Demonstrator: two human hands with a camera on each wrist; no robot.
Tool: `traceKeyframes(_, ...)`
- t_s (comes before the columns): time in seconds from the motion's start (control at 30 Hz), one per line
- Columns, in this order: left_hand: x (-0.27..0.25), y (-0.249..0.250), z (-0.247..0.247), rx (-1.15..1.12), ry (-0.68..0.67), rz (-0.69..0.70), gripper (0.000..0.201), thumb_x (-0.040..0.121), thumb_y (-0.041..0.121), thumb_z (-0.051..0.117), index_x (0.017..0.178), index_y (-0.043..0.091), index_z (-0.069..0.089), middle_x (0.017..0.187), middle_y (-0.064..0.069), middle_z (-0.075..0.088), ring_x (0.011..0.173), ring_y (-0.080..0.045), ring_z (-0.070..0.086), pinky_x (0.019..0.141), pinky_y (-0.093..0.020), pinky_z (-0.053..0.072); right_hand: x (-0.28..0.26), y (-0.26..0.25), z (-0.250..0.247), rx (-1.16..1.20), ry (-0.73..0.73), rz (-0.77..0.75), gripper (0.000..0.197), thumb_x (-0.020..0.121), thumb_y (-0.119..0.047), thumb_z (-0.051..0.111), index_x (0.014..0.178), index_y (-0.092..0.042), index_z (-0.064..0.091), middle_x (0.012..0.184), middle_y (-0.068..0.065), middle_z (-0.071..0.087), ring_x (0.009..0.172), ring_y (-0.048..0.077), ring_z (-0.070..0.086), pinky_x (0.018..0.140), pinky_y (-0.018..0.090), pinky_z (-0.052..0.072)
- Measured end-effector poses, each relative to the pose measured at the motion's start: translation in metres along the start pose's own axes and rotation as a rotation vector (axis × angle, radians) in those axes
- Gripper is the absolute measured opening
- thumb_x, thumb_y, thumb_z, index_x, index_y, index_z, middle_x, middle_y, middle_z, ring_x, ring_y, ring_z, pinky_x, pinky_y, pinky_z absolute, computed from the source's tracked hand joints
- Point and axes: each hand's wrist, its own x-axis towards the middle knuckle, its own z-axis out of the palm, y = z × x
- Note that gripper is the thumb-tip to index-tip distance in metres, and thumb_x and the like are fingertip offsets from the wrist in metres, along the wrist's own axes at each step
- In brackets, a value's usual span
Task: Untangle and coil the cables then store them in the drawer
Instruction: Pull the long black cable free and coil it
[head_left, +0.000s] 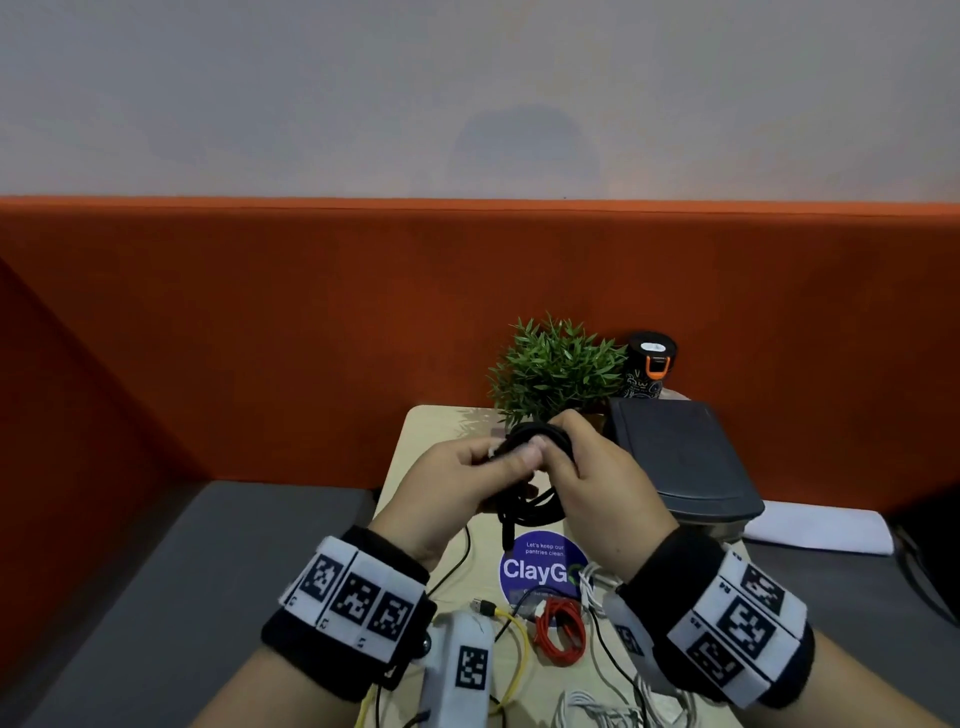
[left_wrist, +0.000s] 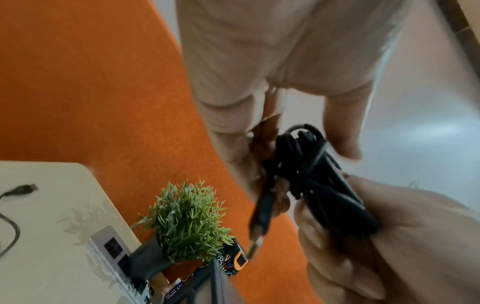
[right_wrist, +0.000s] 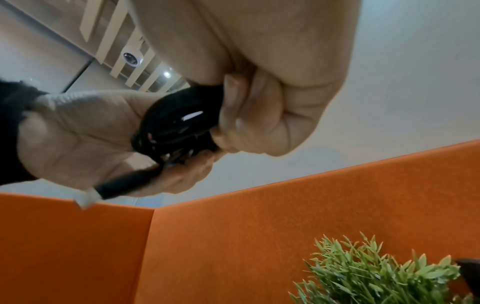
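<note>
I hold a black cable (head_left: 527, 441), wound into a small coil, in the air over the small beige table (head_left: 431, 431). My left hand (head_left: 511, 457) pinches the coil from the left, thumb on top. From the right, my right hand (head_left: 563, 444) grips the same coil with its fingers curled round it. Loose black loops (head_left: 524, 512) hang below the hands. In the left wrist view the black cable (left_wrist: 311, 174) sits between both hands and its plug (left_wrist: 259, 222) dangles. The right wrist view shows the black cable (right_wrist: 176, 123) bunched between my palms.
On the table below lie a red cable (head_left: 561, 631), a yellow cable (head_left: 517, 631), white cables (head_left: 597, 701) and a thin black cable (head_left: 462, 551). A green plant (head_left: 556, 369), a black tumbler (head_left: 649, 364) and a dark grey box (head_left: 675, 457) stand behind. Orange partitions surround the spot.
</note>
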Motion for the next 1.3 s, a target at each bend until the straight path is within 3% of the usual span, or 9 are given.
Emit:
traceKeyframes(0.07,-0.002,-0.001,0.000,-0.022,-0.026,0.002,0.040,0.075,0.023,0.068,0.103,-0.005,0.066,0.092,-0.019,0.066,0.082,-0.023,0.066,0.072,-0.027,0.054,-0.001,0.001,0.000,-0.005,0.000,-0.014,0.019,0.099,-0.040,0.038,0.099,-0.022,0.046,0.083,-0.003,0.061,0.074,0.013,0.058,0.066,0.039,0.050)
traceKeyframes(0.27,-0.004,0.003,-0.007,-0.243,-0.149,-0.042,0.038,0.077,0.007,0.065,0.111,-0.009,0.062,0.101,-0.022,0.062,0.094,-0.032,0.059,0.092,-0.044,0.044,-0.006,-0.002,-0.002,0.329,-0.087,-0.085,0.023,0.095,-0.040,0.042,0.104,-0.022,0.052,0.080,-0.015,0.063,0.069,0.001,0.059,0.058,0.015,0.045)
traceKeyframes(0.4,0.000,0.012,-0.015,-0.349,-0.053,0.006,0.025,0.068,-0.005,0.059,0.077,0.010,0.076,0.079,-0.010,0.070,0.077,-0.024,0.065,0.080,-0.038,0.049,-0.007,0.012,-0.003,0.566,-0.108,0.038,0.027,0.103,-0.025,0.033,0.092,-0.019,0.057,0.057,0.005,0.050,0.049,0.021,0.036,0.044,0.022,0.028)
traceKeyframes(0.5,0.001,0.026,-0.018,-0.348,-0.011,0.032,0.032,0.084,-0.003,0.048,0.073,0.012,0.074,0.072,-0.006,0.066,0.073,-0.022,0.062,0.088,-0.041,0.048,-0.011,0.022,-0.002,0.513,-0.106,0.030,0.031,0.104,-0.020,0.033,0.083,-0.019,0.056,0.060,0.006,0.053,0.051,0.016,0.041,0.048,0.022,0.034)
traceKeyframes(0.63,0.003,0.025,-0.002,-0.137,0.075,-0.015,0.021,0.087,-0.006,0.047,0.088,0.000,0.068,0.075,-0.017,0.065,0.064,-0.020,0.061,0.061,-0.026,0.052,-0.015,0.011,-0.007,0.565,-0.072,-0.056,0.039,0.089,-0.063,0.042,0.105,-0.032,0.059,0.081,-0.004,0.063,0.062,0.018,0.056,0.054,0.021,0.040)
traceKeyframes(0.7,0.006,0.016,0.007,-0.109,0.115,-0.037,0.022,0.085,-0.007,0.052,0.102,-0.006,0.065,0.096,-0.030,0.066,0.080,-0.035,0.064,0.072,-0.039,0.053,-0.017,0.006,-0.013,0.399,-0.077,-0.081,0.057,0.068,-0.079,0.054,0.116,-0.048,0.048,0.096,-0.020,0.059,0.070,0.007,0.058,0.061,0.017,0.042)
traceKeyframes(0.93,0.008,-0.001,0.020,-0.096,0.102,-0.090,0.028,0.084,-0.009,0.051,0.110,-0.007,0.062,0.109,-0.032,0.063,0.105,-0.046,0.059,0.096,-0.056,0.045,-0.020,0.002,-0.009,0.248,0.077,-0.085,0.035,0.088,-0.021,0.065,0.108,-0.047,0.053,0.094,-0.016,0.064,0.080,0.000,0.063,0.068,0.019,0.054)
traceKeyframes(1.1,0.000,0.008,0.003,-0.130,-0.113,-0.077,0.035,0.076,0.007,0.064,0.109,-0.003,0.065,0.093,-0.012,0.067,0.079,-0.017,0.062,0.071,-0.024,0.053,-0.018,0.009,-0.022,0.366,0.040,-0.032,0.035,0.090,-0.014,0.062,0.113,-0.041,0.063,0.101,-0.012,0.070,0.069,0.009,0.062,0.052,0.023,0.050)
traceKeyframes(1.3,-0.005,0.002,-0.002,-0.253,-0.096,-0.019,0.042,0.070,0.004,0.063,0.112,0.002,0.064,0.089,-0.010,0.068,0.074,-0.015,0.066,0.067,-0.023,0.054,-0.016,0.010,-0.018,0.415,0.014,-0.041,0.037,0.091,-0.014,0.061,0.113,-0.044,0.063,0.103,-0.009,0.070,0.075,0.020,0.063,0.054,0.023,0.051)
